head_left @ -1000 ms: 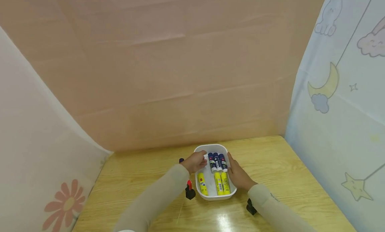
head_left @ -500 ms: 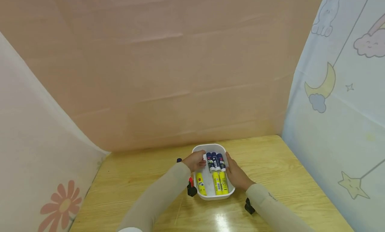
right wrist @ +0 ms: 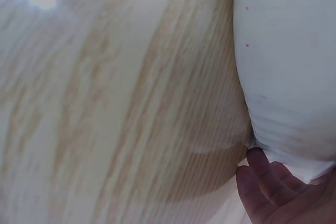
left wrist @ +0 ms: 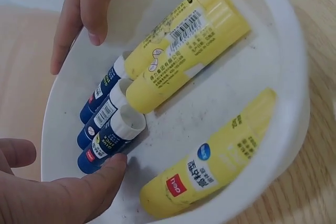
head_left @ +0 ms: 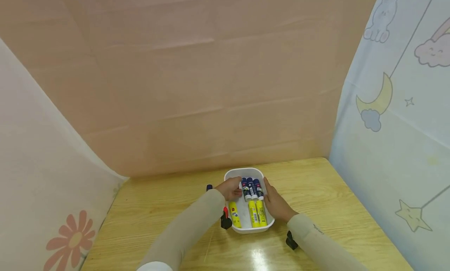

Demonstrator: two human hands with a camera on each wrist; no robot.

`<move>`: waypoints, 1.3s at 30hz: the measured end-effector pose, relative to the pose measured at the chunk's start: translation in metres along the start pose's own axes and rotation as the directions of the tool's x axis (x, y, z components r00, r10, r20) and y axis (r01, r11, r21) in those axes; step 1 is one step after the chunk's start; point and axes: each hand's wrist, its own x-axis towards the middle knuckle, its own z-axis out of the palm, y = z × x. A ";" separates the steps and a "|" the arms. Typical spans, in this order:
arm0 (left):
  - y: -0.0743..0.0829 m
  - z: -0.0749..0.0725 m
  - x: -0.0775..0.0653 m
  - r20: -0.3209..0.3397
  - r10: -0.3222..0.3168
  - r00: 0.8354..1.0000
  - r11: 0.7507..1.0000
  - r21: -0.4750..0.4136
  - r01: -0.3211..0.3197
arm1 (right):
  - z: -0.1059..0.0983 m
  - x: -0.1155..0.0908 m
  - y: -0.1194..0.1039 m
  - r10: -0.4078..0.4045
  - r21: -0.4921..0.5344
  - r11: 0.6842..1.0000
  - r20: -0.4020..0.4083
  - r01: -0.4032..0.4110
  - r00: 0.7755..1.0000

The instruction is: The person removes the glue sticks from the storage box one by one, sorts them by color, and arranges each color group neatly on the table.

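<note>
A white plastic basin [head_left: 247,230] holds several glue sticks. Three blue glue sticks [head_left: 254,189] lie side by side at its far right. Below them is a pair of yellow glue sticks [head_left: 258,214], and a single yellow glue stick [left wrist: 210,156] lies along the near left wall. My left hand [head_left: 231,189] reaches over the left rim; in the left wrist view one fingertip touches the outermost blue glue stick [left wrist: 102,148], with the thumb apart from it. My right hand [head_left: 277,202] grips the right wall, thumb inside the rim and fingers outside.
Another blue-capped stick [head_left: 209,187] shows beyond my left wrist, outside the basin, mostly hidden by the arm. The wooden table [head_left: 168,220] runs back to a plain hanging cloth [head_left: 168,87]. A printed cloth [head_left: 390,154] hangs at the right. Dark wrist devices are worn on both arms.
My left hand has shifted slightly right, its fingertips now at the leftmost blue glue stick. The right hand keeps its hold on the basin. The head view has turned a little.
</note>
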 end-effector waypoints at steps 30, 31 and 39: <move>-0.012 0.020 0.026 -0.118 0.108 0.987 0.968 0.238 -0.078 | -0.004 -0.002 -0.004 0.001 0.002 1.000 -0.020 -0.001 1.000; -0.012 0.021 0.026 -0.127 0.101 0.987 0.965 0.255 -0.066 | -0.004 -0.002 -0.004 0.001 0.001 1.000 -0.023 -0.001 1.000; -0.006 0.022 0.029 -0.160 0.041 0.986 0.953 0.304 0.010 | -0.007 -0.002 -0.003 0.004 -0.006 1.000 -0.019 -0.004 1.000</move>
